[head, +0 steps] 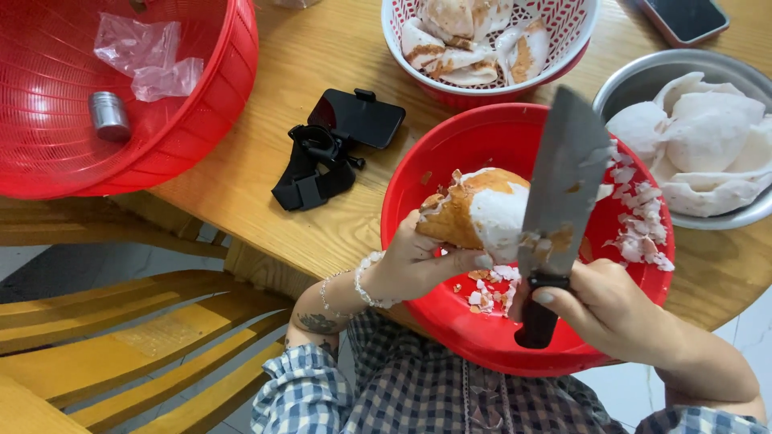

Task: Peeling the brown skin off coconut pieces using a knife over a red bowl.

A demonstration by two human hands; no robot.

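From the head camera I see the left hand (410, 265) gripping a half-peeled coconut piece (474, 215) over the red plastic bowl (438, 165) (which catches the shavings), while the right hand (607, 309) clenches a cleaver (563, 189), its blade laid against the white flesh.

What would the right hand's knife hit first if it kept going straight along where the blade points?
Probably the metal bowl of white pieces, whose rim lies just past the knife tip held by the right hand; height is unclear, so it might pass above.
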